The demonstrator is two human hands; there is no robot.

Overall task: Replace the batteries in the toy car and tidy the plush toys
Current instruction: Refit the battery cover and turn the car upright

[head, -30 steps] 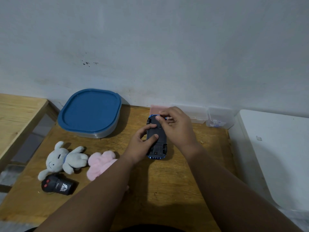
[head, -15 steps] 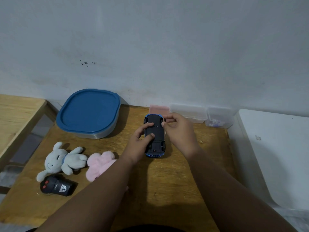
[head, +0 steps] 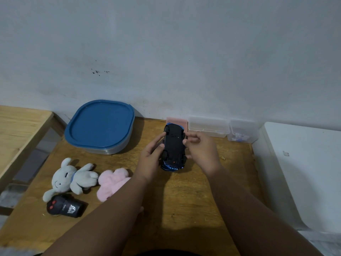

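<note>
A blue toy car (head: 174, 147) is held upside down above the wooden table (head: 184, 200), black underside and wheels facing me. My left hand (head: 152, 156) grips its left side, thumb and forefinger on the chassis. My right hand (head: 202, 149) holds the car's right edge with the fingertips. A grey plush rabbit (head: 71, 177) lies on the table at the left. Beside it sits a pink plush toy (head: 112, 182), partly hidden by my left forearm. The battery compartment looks covered.
A black remote control (head: 64, 207) lies near the front left edge. A container with a blue lid (head: 100, 125) stands at the back left. A pink box (head: 177, 121) and two clear plastic boxes (head: 209, 126) line the wall. A white appliance (head: 304, 172) borders the right side.
My right hand slid off the top of the car's underside to its right edge, exposing the whole underside. The car rose slightly and shifted a little toward the wall.
</note>
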